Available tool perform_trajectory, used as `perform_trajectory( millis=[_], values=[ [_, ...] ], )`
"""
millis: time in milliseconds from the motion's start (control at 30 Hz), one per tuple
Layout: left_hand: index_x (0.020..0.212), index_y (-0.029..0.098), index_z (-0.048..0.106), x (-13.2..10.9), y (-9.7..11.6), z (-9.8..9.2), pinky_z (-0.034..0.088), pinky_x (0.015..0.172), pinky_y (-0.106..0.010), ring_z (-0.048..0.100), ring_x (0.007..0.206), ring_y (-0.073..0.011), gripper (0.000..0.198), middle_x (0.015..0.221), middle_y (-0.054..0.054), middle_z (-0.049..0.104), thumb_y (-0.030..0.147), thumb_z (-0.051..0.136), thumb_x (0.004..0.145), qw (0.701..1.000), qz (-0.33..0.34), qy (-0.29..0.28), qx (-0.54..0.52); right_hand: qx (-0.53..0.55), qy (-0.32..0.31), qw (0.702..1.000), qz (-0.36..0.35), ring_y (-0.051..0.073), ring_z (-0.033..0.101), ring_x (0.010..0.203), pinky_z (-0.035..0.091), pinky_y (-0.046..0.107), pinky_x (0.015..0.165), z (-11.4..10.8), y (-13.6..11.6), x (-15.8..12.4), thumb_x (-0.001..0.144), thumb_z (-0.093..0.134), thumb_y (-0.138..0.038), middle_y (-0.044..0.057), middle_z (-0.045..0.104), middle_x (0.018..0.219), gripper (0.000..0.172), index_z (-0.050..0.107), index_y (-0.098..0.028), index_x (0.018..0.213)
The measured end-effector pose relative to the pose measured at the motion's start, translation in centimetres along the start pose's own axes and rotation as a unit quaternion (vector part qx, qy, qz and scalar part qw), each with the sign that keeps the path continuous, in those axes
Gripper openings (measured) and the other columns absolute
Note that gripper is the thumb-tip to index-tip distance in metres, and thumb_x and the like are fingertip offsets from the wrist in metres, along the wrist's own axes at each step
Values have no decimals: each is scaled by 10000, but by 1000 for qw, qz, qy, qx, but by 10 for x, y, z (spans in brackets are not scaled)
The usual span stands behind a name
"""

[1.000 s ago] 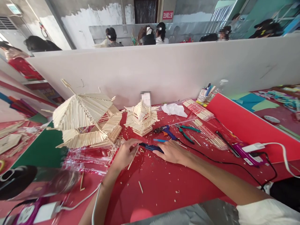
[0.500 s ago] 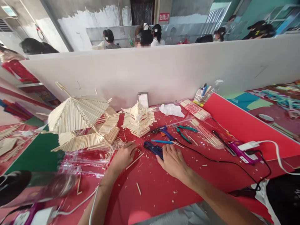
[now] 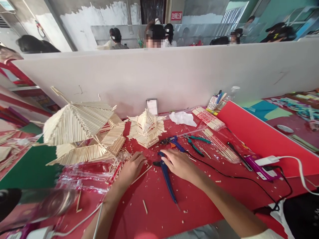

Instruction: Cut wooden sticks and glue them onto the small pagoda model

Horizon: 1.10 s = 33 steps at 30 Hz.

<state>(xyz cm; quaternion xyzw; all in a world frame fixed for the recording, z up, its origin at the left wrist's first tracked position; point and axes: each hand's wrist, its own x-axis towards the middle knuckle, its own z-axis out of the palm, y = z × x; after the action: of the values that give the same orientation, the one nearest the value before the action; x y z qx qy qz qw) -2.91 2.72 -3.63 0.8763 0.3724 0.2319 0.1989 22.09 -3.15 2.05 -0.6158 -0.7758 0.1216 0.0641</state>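
My right hand (image 3: 180, 165) has its fingers and thumb closed about the upper end of a blue-handled cutter (image 3: 167, 181). The cutter's dark jaw points left, and its long blue handle slants toward me over the red table. Across from it, my left hand (image 3: 134, 166) rests with bent fingers drawn together; whatever is under the fingertips is hidden. A thin wooden stick (image 3: 142, 174) lies by those fingertips. Just beyond my hands stands a small stick-built pavilion (image 3: 147, 129). To its left is a bigger stick-built pavilion (image 3: 77, 122) with a wide sloped roof.
A blue glue gun (image 3: 176, 143) and green-handled pliers (image 3: 195, 145) lie beyond my right hand. Bundled sticks (image 3: 209, 118), a purple power strip (image 3: 261, 167) and a red board (image 3: 261, 139) are to the right. Clear plastic wrapping (image 3: 82, 176) lies left. A white partition (image 3: 174, 76) stands behind.
The blue-handled cutter has turned, so its handle now points toward me. My right hand has moved slightly forward and left, to the cutter's upper end. My left hand has barely moved.
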Motion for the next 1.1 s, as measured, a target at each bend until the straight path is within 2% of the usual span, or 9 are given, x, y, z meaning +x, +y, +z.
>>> perform_trajectory(
  millis=[167,267,433,600,767,867,967,1033,1100],
  values=[
    [1048,210,694,1,1,4,586,942,-367,720,1060,-224,211,1225,-104,694,262,489,1054,998,4,15,-53,10,-68,997,-25,307,758,1008,507,346,840,4,-8,35,1074,412,-340,172,795,1100,512,484,-101,1521],
    [1008,213,719,2,3,0,566,1008,-401,692,1168,-246,204,1299,-109,685,276,528,1039,997,-18,24,-76,11,-70,996,-48,308,760,1007,495,339,833,9,-17,46,1068,432,-337,176,793,1108,540,429,-109,1558],
    [979,209,765,4,7,-12,491,1113,-474,637,1277,-282,220,1328,-124,697,339,589,1010,984,-77,36,-159,69,-95,982,-147,271,761,933,464,309,780,7,-27,42,1065,452,-310,121,810,1032,331,701,-191,1247],
    [959,179,777,4,12,-23,577,948,-393,737,1000,-252,343,1071,-122,791,488,629,980,947,-96,-37,-305,105,-122,968,-190,263,759,866,474,321,792,8,-34,31,1029,509,-277,122,819,988,293,767,-172,1120],
    [849,171,742,-2,10,-37,581,775,-329,723,785,-207,464,825,-87,775,620,654,926,915,-80,-69,-389,220,-136,948,-184,239,754,1000,480,320,910,2,-27,27,1017,536,-256,72,812,1133,329,752,-258,1265],
    [805,168,705,-6,8,-49,575,694,-318,720,709,-203,504,778,-90,758,659,650,908,890,-87,-151,-421,278,-149,937,-151,213,747,987,487,287,896,-7,-12,24,996,563,-257,39,818,1110,311,782,-261,1217],
    [823,184,670,-6,4,-56,531,580,-276,695,620,-181,413,769,-59,736,569,604,959,900,-119,-247,-339,336,-147,924,-109,196,737,891,497,256,782,-14,15,21,989,576,-318,39,822,1018,280,819,-214,1082],
    [822,199,656,-5,-2,-56,500,598,-265,694,650,-184,301,768,-41,725,417,546,998,947,-137,-225,-185,359,-95,926,-70,200,726,855,495,259,742,-16,37,20,989,581,-402,47,813,974,314,812,-190,992],
    [845,204,650,-6,-9,-54,482,658,-276,718,747,-215,233,806,-51,737,284,496,1000,974,-164,-154,-6,333,-23,942,-25,214,718,832,487,268,714,-16,59,21,987,574,-465,49,796,899,365,779,-176,899]
  ],
)
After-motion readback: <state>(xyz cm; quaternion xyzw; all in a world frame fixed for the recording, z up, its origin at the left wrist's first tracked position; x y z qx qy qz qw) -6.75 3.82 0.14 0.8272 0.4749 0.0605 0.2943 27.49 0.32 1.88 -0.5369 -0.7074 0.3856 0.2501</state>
